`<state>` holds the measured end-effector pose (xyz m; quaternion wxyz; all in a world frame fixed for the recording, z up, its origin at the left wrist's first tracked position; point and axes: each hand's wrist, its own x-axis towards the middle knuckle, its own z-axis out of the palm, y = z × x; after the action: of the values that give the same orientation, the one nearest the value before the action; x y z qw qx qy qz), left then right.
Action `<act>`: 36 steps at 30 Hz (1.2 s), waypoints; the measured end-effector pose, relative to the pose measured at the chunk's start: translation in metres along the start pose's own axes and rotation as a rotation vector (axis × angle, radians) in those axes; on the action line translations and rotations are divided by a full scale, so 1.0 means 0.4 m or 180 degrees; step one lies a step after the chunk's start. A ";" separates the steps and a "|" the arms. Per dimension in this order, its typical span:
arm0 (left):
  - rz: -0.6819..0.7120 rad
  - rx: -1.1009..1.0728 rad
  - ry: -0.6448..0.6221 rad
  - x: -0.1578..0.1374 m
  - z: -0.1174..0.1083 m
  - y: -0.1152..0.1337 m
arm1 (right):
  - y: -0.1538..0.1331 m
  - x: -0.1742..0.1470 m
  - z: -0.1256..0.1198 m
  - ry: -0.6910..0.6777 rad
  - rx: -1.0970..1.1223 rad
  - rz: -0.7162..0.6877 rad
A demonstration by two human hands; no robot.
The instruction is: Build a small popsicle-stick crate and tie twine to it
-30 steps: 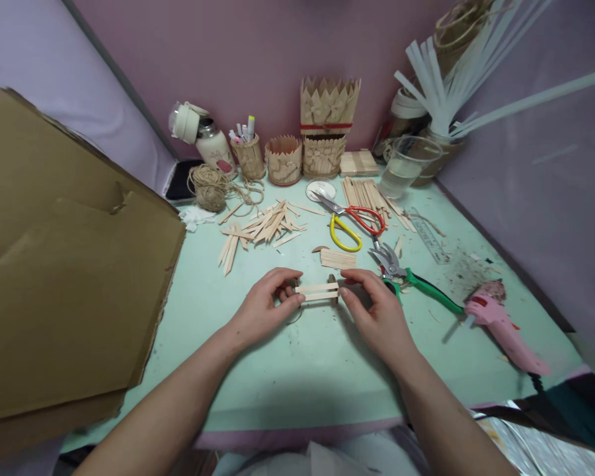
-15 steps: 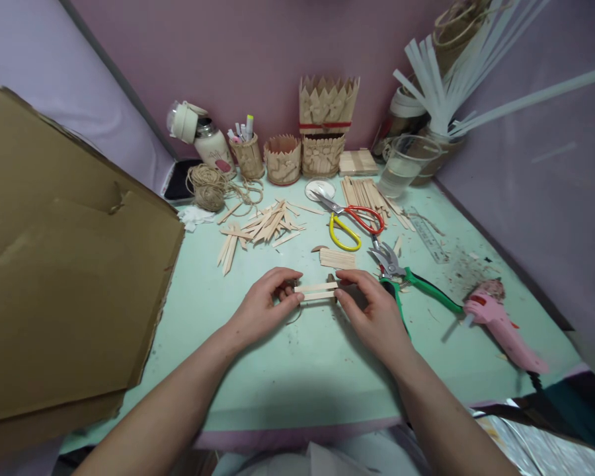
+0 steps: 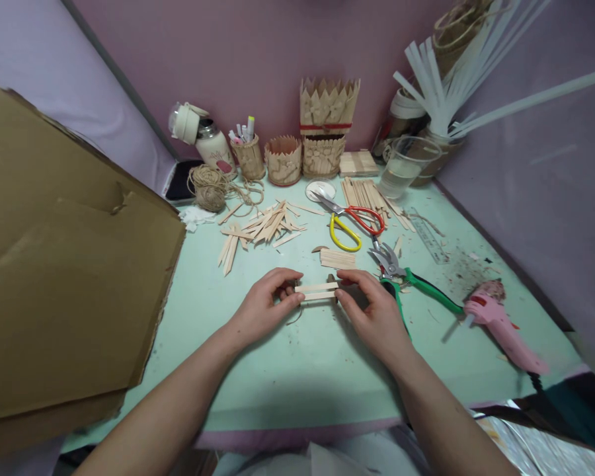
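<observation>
Two parallel pale craft sticks (image 3: pixel 317 296) lie across small darker end pieces, forming a little wooden frame low over the table. My left hand (image 3: pixel 269 297) pinches the frame's left end between thumb and fingers. At its right end, my right hand (image 3: pixel 369 303) grips it the same way, partly hiding a brown end piece. Just beyond the frame is a small flat panel of sticks (image 3: pixel 338 258). Green-handled pruning shears (image 3: pixel 401 270) lie open beside my right hand, and red-and-yellow-handled scissors (image 3: pixel 350 218) rest farther back.
A pink glue gun (image 3: pixel 506 327) lies at right. Loose cut sticks (image 3: pixel 270 223) and a twine ball (image 3: pixel 211 188) are at back left. A water cup (image 3: pixel 401 173) stands near several wooden holders (image 3: pixel 283 160). Cardboard (image 3: pixel 69 264) borders the left side.
</observation>
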<state>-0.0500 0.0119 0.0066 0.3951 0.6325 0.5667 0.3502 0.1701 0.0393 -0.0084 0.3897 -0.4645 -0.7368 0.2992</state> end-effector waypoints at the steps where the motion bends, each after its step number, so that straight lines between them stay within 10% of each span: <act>1: 0.0005 0.0006 -0.0014 -0.001 -0.002 0.000 | -0.002 0.000 -0.001 0.0016 0.0020 -0.0012; 15: 0.0218 0.0871 -0.0278 -0.009 -0.014 -0.001 | 0.019 -0.008 -0.015 -0.0937 -0.0144 0.0184; 27: -0.0356 -0.0838 -0.0370 -0.010 -0.017 0.008 | 0.014 -0.005 -0.028 -0.0835 0.0456 0.0250; 36: -0.0306 -0.0783 -0.0310 -0.009 -0.014 0.006 | 0.015 -0.005 -0.027 -0.0778 0.0299 0.0302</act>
<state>-0.0543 0.0086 0.0113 0.5130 0.5677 0.5293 0.3666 0.1825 0.0405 -0.0083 0.3037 -0.4402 -0.7412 0.4057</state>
